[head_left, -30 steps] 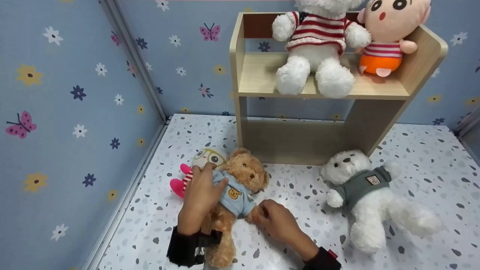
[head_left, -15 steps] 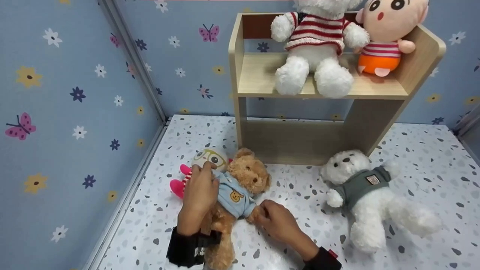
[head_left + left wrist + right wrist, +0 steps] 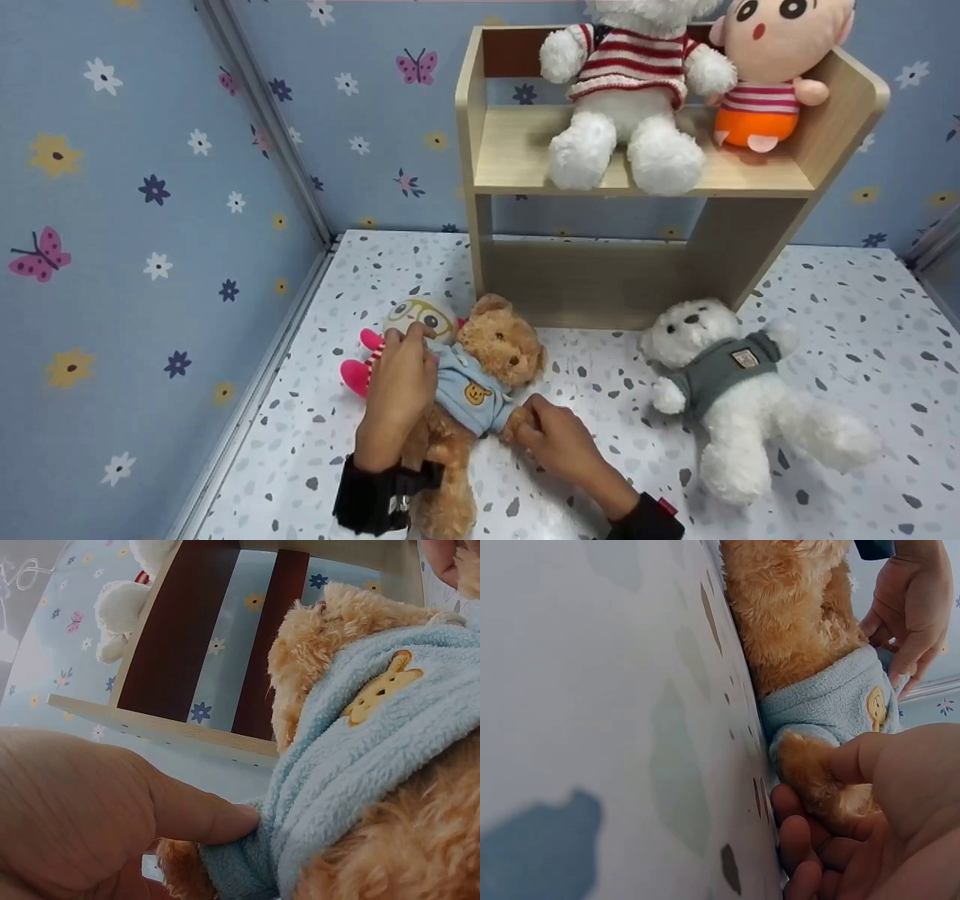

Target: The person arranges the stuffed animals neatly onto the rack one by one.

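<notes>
A brown teddy bear (image 3: 501, 354) in a light blue shirt (image 3: 469, 390) lies on its back on the speckled floor (image 3: 600, 390). My left hand (image 3: 399, 379) grips its side at the sleeve; in the left wrist view the thumb (image 3: 202, 817) presses into the blue sleeve (image 3: 360, 765). My right hand (image 3: 544, 429) holds the bear's other arm. The right wrist view shows its fingers (image 3: 810, 840) curled round the brown paw (image 3: 817, 776), with the left hand (image 3: 911, 607) on the far side of the bear (image 3: 787, 607).
A doll with glasses and pink feet (image 3: 417, 315) lies just behind my left hand. A white bear in a grey sweater (image 3: 724, 375) lies to the right. The wooden shelf (image 3: 517, 154) carries a striped white bear (image 3: 630, 82) and a doll (image 3: 772, 67). Walls close the left and back.
The brown bear's head has shifted slightly right. My right hand has slid up closer onto its arm. The left hand keeps its hold.
</notes>
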Demonstrator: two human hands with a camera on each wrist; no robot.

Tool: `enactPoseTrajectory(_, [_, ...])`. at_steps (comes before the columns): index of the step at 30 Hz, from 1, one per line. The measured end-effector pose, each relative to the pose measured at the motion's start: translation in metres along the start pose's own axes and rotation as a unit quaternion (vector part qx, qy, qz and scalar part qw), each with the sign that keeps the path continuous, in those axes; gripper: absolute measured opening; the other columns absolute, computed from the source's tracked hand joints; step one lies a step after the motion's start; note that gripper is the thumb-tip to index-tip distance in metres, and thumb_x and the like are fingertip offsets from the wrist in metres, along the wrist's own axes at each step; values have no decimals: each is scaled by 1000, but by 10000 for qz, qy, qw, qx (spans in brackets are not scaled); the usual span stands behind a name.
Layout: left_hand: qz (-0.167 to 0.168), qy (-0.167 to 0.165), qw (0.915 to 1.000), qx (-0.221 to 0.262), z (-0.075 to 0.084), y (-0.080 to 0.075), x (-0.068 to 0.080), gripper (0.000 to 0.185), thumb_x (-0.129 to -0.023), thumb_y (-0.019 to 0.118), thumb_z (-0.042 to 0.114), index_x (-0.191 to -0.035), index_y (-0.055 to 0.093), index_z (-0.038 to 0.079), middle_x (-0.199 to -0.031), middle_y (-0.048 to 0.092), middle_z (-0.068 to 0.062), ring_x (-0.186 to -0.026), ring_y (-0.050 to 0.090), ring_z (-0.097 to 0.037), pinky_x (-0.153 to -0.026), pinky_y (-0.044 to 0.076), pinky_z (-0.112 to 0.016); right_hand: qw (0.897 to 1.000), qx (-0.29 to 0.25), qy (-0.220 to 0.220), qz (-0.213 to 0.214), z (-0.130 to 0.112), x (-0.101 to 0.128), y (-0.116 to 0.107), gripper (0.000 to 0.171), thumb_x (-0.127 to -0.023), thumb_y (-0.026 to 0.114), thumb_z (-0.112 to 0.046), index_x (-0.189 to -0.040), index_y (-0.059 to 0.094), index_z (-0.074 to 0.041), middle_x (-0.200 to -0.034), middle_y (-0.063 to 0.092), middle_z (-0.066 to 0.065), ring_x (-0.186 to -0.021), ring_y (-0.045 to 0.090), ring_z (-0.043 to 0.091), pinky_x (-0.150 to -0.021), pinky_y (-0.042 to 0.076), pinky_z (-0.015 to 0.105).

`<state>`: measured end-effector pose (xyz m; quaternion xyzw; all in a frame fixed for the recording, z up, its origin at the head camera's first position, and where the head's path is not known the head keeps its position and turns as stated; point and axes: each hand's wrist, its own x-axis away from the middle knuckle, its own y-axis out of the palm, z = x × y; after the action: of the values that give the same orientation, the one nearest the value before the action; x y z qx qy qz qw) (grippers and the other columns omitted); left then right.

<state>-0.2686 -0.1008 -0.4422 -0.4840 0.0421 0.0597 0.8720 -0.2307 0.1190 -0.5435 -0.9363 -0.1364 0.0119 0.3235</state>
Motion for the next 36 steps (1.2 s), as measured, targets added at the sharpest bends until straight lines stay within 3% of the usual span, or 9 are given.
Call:
enactPoseTrajectory(11, [-75,82,9995,279,1,-1,1,29,-89,63,13,-117,59,12,-97,54,-10,-87,59,-30,-76,49,-44,9981,-379,142,467,0,0,-2,8,-92,48,-19,-88,55,-22,-73,63,-7,-56,54,9,-51,42,25])
enactPoseTrajectory(20, [-69,358,9974,626,6,-4,4,26,-90,64,15,-116,60,15,-93,52,-7,-81,53,-22,-70,45,-36,9919,-847,210,922,-5,0,-11,18,-100,43,-28,-84,48,-20,-73,59,-5,-60,50,9,-60,40,24])
enactPoseTrajectory(24, [-123,460,9953,848,8,-4,5,26,-91,64,15,-116,59,14,-93,51,-6,-79,52,-20,-69,44,-34,9881,-959,239,1176,-7,0,-18,16,-99,43,-25,-85,48,-19,-74,60,-3,-64,54,12,-60,45,25])
enactPoseTrajectory(32, [-350,351,9913,1215,14,-3,5,27,-93,63,21,-120,59,19,-92,49,-2,-77,50,-16,-67,43,-30,9745,-1703,247,1442,-10,1,-34,16,-99,43,-22,-85,46,-16,-77,61,8,-75,66,31,-60,55,41])
enactPoseTrajectory(36, [-345,447,9883,1417,15,0,4,28,-92,63,21,-120,58,19,-92,49,-1,-75,50,-15,-67,43,-29,9677,-1985,378,1508,-10,2,-44,14,-98,42,-20,-85,44,-14,-79,60,15,-76,70,34,-58,56,47])
